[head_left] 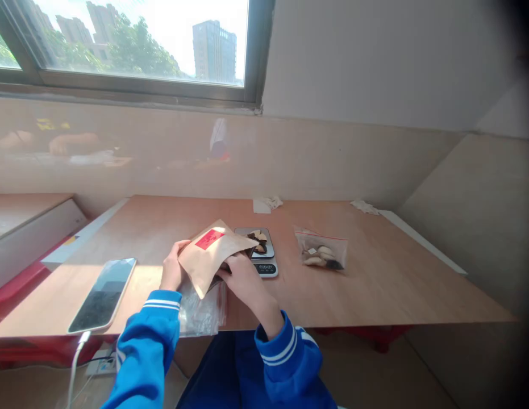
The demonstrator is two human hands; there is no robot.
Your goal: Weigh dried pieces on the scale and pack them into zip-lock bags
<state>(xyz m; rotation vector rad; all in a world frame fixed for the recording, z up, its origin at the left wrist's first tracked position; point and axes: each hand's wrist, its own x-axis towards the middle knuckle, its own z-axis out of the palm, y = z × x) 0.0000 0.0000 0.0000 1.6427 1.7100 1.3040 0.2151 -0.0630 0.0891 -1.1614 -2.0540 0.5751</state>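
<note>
My left hand [174,266] is closed on the side of a brown kraft paper bag [200,258] with a red label, tilted with its mouth to the right. My right hand [242,276] is at the bag's mouth; its fingertips are inside and hidden, so their grip does not show. Just beyond the mouth stands a small digital scale [270,268] with a dark display. Pale, dark-edged pieces [259,241], like dried mushroom slices, lie on it, partly covered by the bag. Under the bag, clear plastic bags [200,315] are stacked at the table's front edge.
A clear zip bag [321,250] with similar pale and dark pieces lies to the right on the wooden table [396,278]. A phone [103,295] with a white charging cable [76,363] is at left. Crumpled white paper [268,203] sits near the wall.
</note>
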